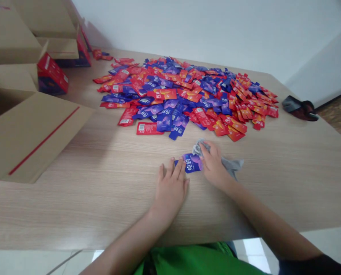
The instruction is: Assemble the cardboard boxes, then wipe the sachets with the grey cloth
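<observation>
A purple packet (193,163) with white characters lies flat on the wooden table (124,214), between my two hands. My left hand (171,183) is spread flat, its fingertips on the packet's left end. In my right hand (213,162) is a bunched grey cloth (232,165), pressed at the packet's upper right edge; part of the cloth trails out to the right beneath the hand. Beyond my hands spreads a large heap of red and purple packets (173,93).
Open cardboard boxes (41,133) stand at the left, one flap reaching over the table. A dark strap-like object (299,109) lies near the right back edge. A white wall rises behind the table.
</observation>
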The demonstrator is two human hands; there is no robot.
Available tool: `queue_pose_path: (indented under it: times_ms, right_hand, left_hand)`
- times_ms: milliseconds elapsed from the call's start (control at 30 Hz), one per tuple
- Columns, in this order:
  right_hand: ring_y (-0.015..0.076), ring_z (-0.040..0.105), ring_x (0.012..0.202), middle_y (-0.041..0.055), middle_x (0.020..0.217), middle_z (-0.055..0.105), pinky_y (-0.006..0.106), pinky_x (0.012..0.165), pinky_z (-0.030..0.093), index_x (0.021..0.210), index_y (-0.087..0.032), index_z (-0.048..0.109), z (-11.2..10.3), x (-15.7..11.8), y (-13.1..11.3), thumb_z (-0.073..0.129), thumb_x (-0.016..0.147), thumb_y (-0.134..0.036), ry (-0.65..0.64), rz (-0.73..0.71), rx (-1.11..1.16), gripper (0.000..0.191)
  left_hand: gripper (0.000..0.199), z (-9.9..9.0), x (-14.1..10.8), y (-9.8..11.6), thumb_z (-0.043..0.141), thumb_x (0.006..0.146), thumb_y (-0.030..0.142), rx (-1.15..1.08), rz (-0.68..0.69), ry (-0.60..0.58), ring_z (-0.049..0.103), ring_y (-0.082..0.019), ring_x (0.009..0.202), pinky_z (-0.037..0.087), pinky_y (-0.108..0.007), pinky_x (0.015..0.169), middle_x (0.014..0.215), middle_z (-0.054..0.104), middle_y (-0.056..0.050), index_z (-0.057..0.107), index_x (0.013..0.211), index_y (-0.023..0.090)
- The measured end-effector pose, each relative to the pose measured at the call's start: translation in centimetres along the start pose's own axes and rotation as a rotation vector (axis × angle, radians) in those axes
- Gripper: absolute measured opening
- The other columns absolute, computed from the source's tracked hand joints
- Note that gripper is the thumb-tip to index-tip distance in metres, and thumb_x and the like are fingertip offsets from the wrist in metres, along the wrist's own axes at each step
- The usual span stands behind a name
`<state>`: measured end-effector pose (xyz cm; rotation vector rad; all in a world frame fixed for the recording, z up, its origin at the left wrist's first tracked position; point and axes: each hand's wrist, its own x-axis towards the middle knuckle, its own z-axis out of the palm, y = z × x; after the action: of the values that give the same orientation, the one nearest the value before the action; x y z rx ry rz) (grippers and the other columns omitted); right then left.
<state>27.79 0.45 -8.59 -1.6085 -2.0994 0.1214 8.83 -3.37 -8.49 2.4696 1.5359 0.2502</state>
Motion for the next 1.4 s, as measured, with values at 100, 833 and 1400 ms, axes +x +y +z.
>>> queue_pose_path:
  times_ms: [100,833,1400]
  right_hand:
    - [0.0291,0.039,0.132,0.0179,0.138,0.039,0.052,0.108,0.036,0.146,-0.018,0.034,0.3,0.7,-1.5,0.036,0.09,-0.011,0.095,0.004,0.107,0.056]
    - [0.0298,0.044,0.125,0.0177,0.132,0.046,0.049,0.106,0.039,0.135,-0.016,0.049,0.8,2.7,-1.7,0.037,0.095,-0.021,0.014,-0.03,0.092,0.042]
    - [0.0286,0.046,0.122,0.0145,0.127,0.048,0.05,0.105,0.04,0.135,-0.02,0.051,-1.0,4.1,0.9,0.037,0.094,-0.017,0.152,-0.013,0.094,0.043]
  left_hand:
    - [0.054,-0.2,0.9,0.2,0.039,0.096,0.037,0.004,-0.01,-0.008,0.031,-0.033,0.146,0.028,-0.065,0.114,0.156,0.036,-0.005,0.041,0.149,0.023]
    - [0.051,-0.4,1.4,-0.2,0.034,0.097,0.032,0.012,-0.016,-0.056,0.03,-0.031,0.146,0.029,-0.063,0.115,0.153,0.041,-0.003,0.045,0.146,0.022]
    - [0.052,-0.4,1.5,-0.3,0.035,0.097,0.027,0.069,0.0,-0.018,0.033,-0.029,0.145,0.034,-0.061,0.112,0.155,0.036,-0.001,0.04,0.148,0.024]
